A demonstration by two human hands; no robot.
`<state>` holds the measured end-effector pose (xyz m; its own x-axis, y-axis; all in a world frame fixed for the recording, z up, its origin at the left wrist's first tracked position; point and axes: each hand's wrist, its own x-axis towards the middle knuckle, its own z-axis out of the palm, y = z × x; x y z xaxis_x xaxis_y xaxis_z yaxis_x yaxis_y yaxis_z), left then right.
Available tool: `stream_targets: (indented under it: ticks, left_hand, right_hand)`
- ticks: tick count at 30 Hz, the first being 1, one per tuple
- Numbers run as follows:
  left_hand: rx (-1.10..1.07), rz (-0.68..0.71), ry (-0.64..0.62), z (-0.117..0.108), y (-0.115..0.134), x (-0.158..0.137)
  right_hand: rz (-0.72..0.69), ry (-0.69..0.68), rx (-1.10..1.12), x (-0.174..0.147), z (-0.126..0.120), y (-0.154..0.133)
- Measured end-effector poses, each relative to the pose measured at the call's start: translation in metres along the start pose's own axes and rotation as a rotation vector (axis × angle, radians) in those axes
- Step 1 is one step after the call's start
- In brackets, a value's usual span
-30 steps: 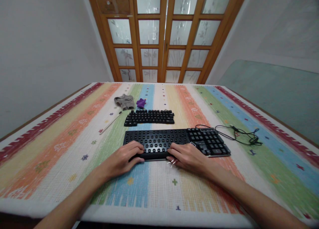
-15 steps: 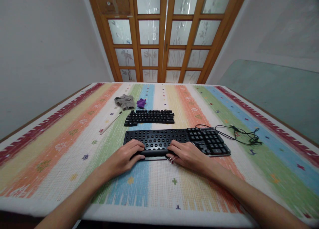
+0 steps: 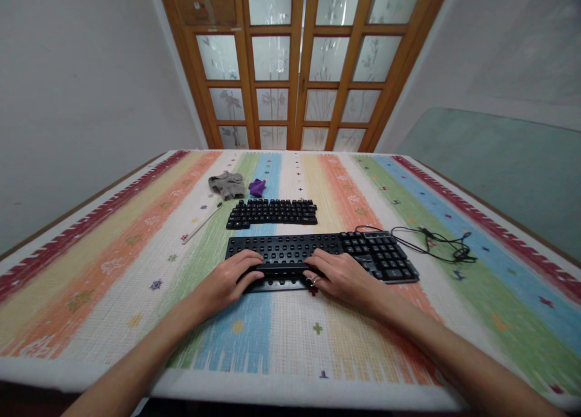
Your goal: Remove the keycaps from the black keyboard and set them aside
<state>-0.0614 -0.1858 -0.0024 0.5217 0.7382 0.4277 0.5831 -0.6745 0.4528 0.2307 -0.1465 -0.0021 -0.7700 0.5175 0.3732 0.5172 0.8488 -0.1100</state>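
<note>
A black keyboard [image 3: 290,243] lies in front of me. Its main section shows bare key posts, while keycaps [image 3: 381,253] still sit on its right part. Between my two hands is a long black bar that looks like a space bar [image 3: 284,270], held just above the lower rows. My left hand [image 3: 231,282] pinches its left end between thumb and fingers. On the other end, my right hand [image 3: 338,276] is closed, with a thin shiny wire or ring at the fingers that I cannot make out. Loose keycaps [image 3: 272,212] stand in rows behind the keyboard.
Left of the loose keycaps lies a toothbrush [image 3: 202,223]. Farther back are a crumpled grey cloth [image 3: 227,185] and a small purple cloth [image 3: 257,187]. The keyboard's black cable [image 3: 447,247] is bunched to the right. A striped tablecloth [image 3: 136,272] covers the table.
Both hands have moved the black bar slightly up and away from the keyboard's front edge. Key posts at that edge now show below it.
</note>
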Motion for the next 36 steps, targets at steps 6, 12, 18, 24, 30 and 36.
stream_targets:
  ticks: [6, 12, 18, 24, 30, 36]
  left_hand:
    - [-0.077, -0.068, 0.019, -0.003, 0.0, 0.004]
    - [-0.245, -0.224, 0.088, -0.014, 0.008, 0.011]
    - [-0.509, -0.455, 0.071, -0.016, 0.01, 0.01]
    - [-0.674, -0.494, 0.084, -0.014, 0.01, 0.009]
    - [-0.769, -0.535, 0.095, -0.01, 0.009, 0.008]
    - [-0.898, -0.567, 0.114, -0.005, 0.005, 0.006]
  right_hand:
    - [0.122, -0.041, 0.15, 0.005, -0.008, -0.001]
    - [0.229, -0.014, 0.422, 0.018, -0.021, -0.005]
    - [0.358, -0.045, 0.567, 0.025, -0.027, -0.01]
    - [0.414, -0.132, 0.686, 0.027, -0.031, -0.01]
    - [0.439, -0.16, 0.739, 0.03, -0.037, -0.012]
    - [0.46, -0.15, 0.834, 0.029, -0.037, -0.012]
